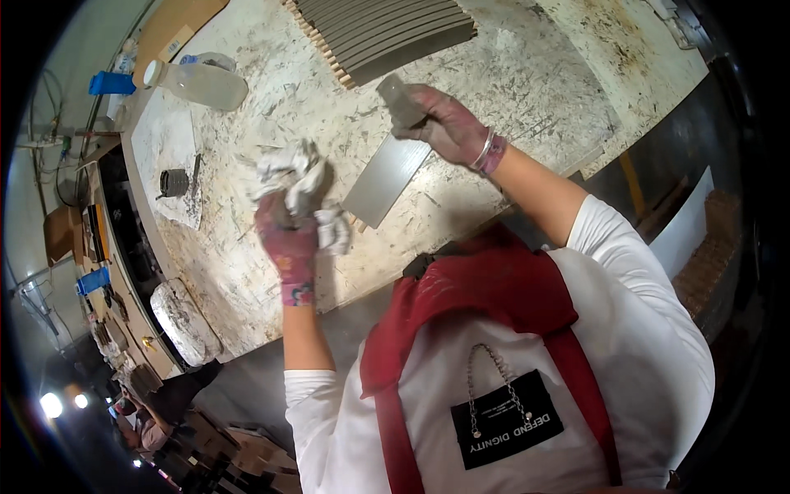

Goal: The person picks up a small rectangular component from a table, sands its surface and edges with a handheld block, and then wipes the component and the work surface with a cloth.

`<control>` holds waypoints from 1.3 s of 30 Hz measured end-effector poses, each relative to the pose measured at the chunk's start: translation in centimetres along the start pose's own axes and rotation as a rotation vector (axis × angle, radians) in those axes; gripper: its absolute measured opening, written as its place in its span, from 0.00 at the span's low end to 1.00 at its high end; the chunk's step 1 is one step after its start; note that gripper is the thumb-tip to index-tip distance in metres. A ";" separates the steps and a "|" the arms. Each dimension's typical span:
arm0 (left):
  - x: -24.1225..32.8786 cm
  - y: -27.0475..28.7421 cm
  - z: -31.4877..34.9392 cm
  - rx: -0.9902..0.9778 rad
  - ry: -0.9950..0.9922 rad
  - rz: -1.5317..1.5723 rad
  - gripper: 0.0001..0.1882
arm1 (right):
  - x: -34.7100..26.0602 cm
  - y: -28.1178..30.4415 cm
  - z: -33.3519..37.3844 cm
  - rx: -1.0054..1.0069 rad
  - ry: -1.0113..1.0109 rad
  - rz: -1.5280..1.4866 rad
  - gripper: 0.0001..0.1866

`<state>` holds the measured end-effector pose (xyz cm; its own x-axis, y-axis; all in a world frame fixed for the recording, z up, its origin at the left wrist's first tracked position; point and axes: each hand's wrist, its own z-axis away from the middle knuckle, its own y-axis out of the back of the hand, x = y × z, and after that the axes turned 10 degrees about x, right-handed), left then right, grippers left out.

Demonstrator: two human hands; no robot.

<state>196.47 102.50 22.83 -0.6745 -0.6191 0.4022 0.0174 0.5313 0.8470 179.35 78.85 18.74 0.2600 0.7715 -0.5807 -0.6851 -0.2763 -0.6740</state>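
Note:
My left hand (286,235), in a stained pink patterned glove, is closed around a crumpled white rag (290,169) just above the worktable (247,296). A flat grey rectangular panel (387,183) lies slantwise between my hands, with a bit of pale wood showing under its near end. Over the panel's far end, my right hand (451,125), gloved too and with a bangle at the wrist, grips a small grey block (398,100). Whether the block touches the panel I cannot tell. Beyond it, several long grey strips (387,41) lie side by side on pale wooden sticks.
On its side at the far left lies a translucent bottle (202,86) with a white cap. A dark ribbed ring (173,183) sits on white paper (183,210). A white wrapped bundle (184,321) is by the table's left edge. Another person (148,430) is at lower left.

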 end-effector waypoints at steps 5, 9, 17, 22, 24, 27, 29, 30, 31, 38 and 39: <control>5.7 -3.5 5.0 -0.232 -0.400 -0.061 0.19 | 0.1 0.8 -0.1 -0.135 0.091 0.103 0.17; -1.5 -1.2 4.8 -0.133 -0.285 -0.065 0.16 | -0.7 0.7 0.5 -0.062 0.036 -0.026 0.18; 4.0 5.3 0.3 0.054 -0.315 -0.080 0.23 | -7.2 5.2 3.9 0.201 0.246 0.611 0.27; 11.5 -3.2 1.6 -0.165 -0.527 0.026 0.32 | -5.1 3.8 3.0 0.105 0.368 0.874 0.31; 11.0 -5.4 2.0 -0.276 -0.405 0.091 0.32 | -4.8 3.1 2.6 0.124 0.366 0.982 0.30; 9.5 -6.7 2.3 -0.192 -0.475 0.149 0.33 | -4.5 2.4 2.0 0.151 0.456 1.223 0.26; 9.3 -6.6 2.6 -0.182 -0.477 0.145 0.33 | -4.3 1.9 1.7 0.114 0.695 1.458 0.22; 9.4 -6.4 2.6 -0.152 -0.496 0.158 0.33 | -4.4 1.7 1.9 0.110 0.698 1.457 0.22; 9.7 -6.2 2.6 -0.151 -0.480 0.155 0.33 | -4.4 1.7 2.3 0.106 0.681 1.489 0.20; 7.9 -5.4 -1.0 -0.282 -0.487 0.226 0.22 | -6.1 2.9 10.3 0.028 0.584 1.542 0.18; 7.1 -5.6 -1.6 -0.284 -0.559 0.190 0.23 | -5.4 2.6 10.7 0.010 0.731 1.553 0.20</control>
<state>192.74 94.23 21.47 -0.9211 -0.0953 0.3776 0.3168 0.3805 0.8688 168.91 80.13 25.00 -0.3704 -0.5977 -0.7110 -0.5793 -0.4497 0.6799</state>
